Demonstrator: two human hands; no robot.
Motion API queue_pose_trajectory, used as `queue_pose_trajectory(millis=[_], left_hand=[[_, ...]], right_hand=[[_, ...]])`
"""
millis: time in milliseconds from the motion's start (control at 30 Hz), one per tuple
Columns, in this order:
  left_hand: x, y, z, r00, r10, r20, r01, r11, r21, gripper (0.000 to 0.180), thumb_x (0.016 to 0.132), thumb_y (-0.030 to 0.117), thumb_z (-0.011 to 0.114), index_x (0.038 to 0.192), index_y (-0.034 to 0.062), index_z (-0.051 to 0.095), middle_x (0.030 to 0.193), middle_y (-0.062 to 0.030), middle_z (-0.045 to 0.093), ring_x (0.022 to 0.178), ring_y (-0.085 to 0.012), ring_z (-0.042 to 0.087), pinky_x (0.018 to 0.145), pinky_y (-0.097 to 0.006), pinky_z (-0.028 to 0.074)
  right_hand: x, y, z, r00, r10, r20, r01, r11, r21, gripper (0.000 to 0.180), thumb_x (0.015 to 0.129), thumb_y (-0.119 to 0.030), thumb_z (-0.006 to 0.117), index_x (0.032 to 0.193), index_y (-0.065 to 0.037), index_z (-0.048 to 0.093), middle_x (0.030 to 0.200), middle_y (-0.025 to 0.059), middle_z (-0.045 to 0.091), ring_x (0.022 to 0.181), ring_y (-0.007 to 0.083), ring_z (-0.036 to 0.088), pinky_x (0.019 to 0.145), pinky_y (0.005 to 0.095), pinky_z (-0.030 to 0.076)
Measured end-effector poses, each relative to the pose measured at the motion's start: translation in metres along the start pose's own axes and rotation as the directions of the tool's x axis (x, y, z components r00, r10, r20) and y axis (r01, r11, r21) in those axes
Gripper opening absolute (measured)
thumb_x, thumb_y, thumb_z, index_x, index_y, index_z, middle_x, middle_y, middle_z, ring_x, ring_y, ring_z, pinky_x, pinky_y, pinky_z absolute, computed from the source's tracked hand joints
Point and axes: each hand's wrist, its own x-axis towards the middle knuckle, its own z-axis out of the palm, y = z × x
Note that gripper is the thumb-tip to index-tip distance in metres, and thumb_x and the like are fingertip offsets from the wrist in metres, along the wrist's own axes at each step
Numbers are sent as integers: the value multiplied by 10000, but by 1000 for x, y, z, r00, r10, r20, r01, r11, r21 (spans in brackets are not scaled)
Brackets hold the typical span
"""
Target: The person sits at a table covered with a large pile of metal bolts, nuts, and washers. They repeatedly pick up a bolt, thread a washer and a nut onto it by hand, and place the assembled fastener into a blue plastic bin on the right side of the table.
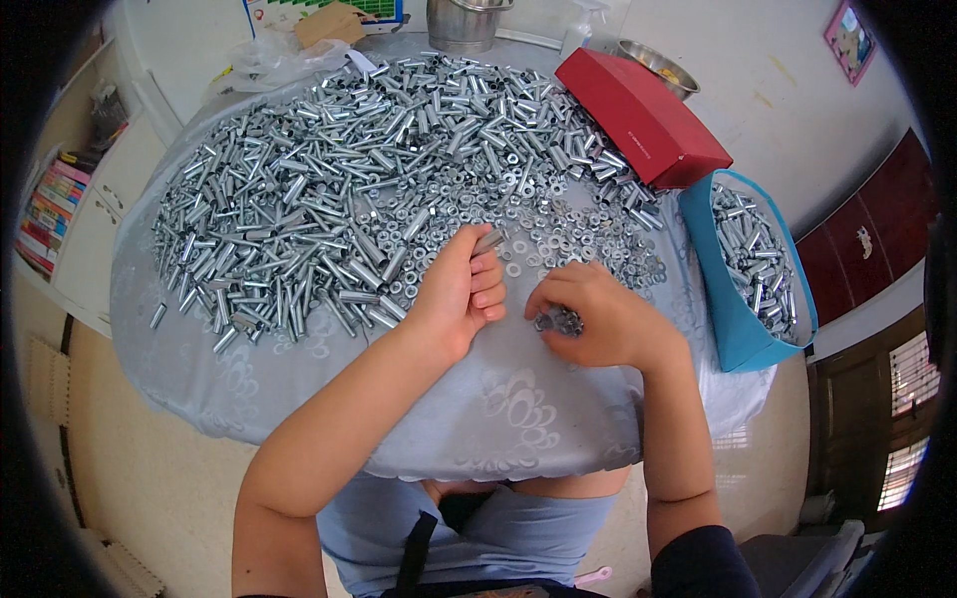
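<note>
The left hand (454, 294) and right hand (598, 314) are bare, with no rings or gloves. Both forearms are bare too. A dark sleeve (698, 563) covers the right upper arm. The person wears light blue clothes (498, 528) with a black strap (414, 553) in front.

Right hand (598, 314) covers most of the small nuts (560, 321) under its fingers; their count cannot be told. Left hand (461, 289) hides the lower part of a metal sleeve (488, 240). Steel pot (464, 20) at the tabletop's far edge is cut off
</note>
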Motion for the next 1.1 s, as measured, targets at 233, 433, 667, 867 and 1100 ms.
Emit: queue_pose_trajectory(millis=[233,433,667,867,1100], left_hand=[[0,1,-1,1000,1,30,-1,1000,1,438,899,344,417,523,178,265,469,56,227,409,-90,239,420,-257,225],[2,1,-1,1000,1,29,-1,1000,10,438,894,345,426,522,177,266,462,58,222,400,-93,235,409,-260,219],[-1,2,1,998,-63,17,61,995,80,441,879,359,462,529,185,257,466,57,220,403,-87,224,401,-262,200],[1,1,3,996,-77,36,72,988,134,443,881,369,465,547,186,237,482,57,213,410,-83,216,409,-257,193],[0,-4,4,997,-56,44,41,957,288,374,882,352,457,594,177,294,516,66,244,415,-72,248,416,-254,239]], right_hand=[[4,5,3,997,44,64,-50,995,88,155,631,-59,607,786,-54,595,763,74,579,754,261,554,725,346,419],[7,-6,-3,994,-50,-97,62,990,126,156,621,-49,620,776,-42,606,757,93,578,726,270,561,695,355,441],[8,-8,-4,927,13,-376,94,960,264,176,680,-40,643,856,-42,642,796,94,585,742,232,576,674,321,460],[8,-7,-8,827,74,-557,54,976,210,200,709,-28,663,909,-27,650,840,89,616,768,183,601,681,280,470],[9,-7,-7,857,55,-513,80,968,238,197,737,-26,663,933,-14,646,822,99,619,746,184,608,684,281,476]])
